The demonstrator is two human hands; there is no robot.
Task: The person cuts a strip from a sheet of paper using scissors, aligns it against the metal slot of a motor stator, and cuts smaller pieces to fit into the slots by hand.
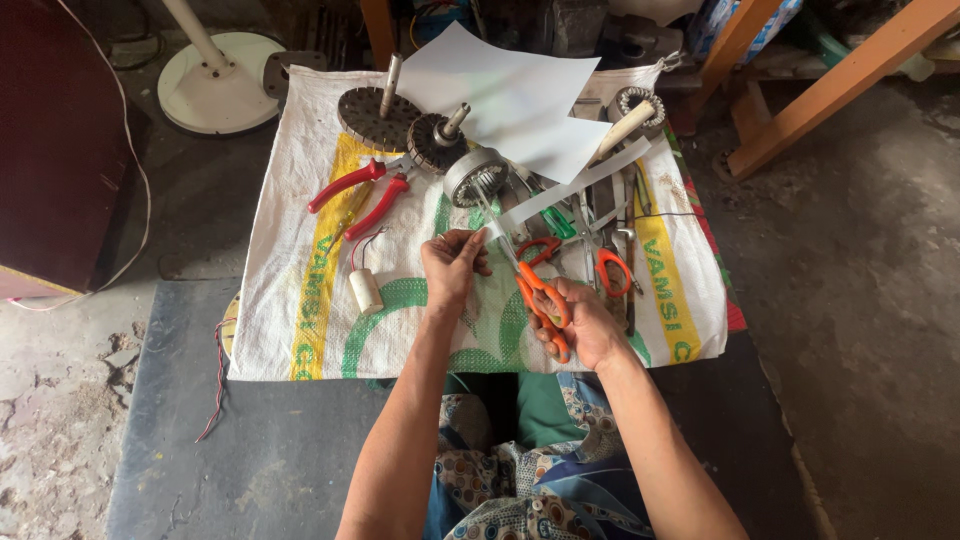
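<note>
The right hand (590,325) hides the orange scissors' (535,290) handles; the white fan base (215,75) is cut off above.

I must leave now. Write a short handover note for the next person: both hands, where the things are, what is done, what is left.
Left hand: pinches the near end of a white paper strip.
Right hand: holds orange scissors, blades pointing up at the strip beside the left fingers.
Things: the strip runs up and right over the tools on the white sack. Paper sheets lie at the far edge. A second pair of orange scissors, red pliers and motor parts also lie on the sack.
Done: a long strip exists.
Left: the cut at the held end looks unfinished; I cannot tell how far the blades are in.
</note>
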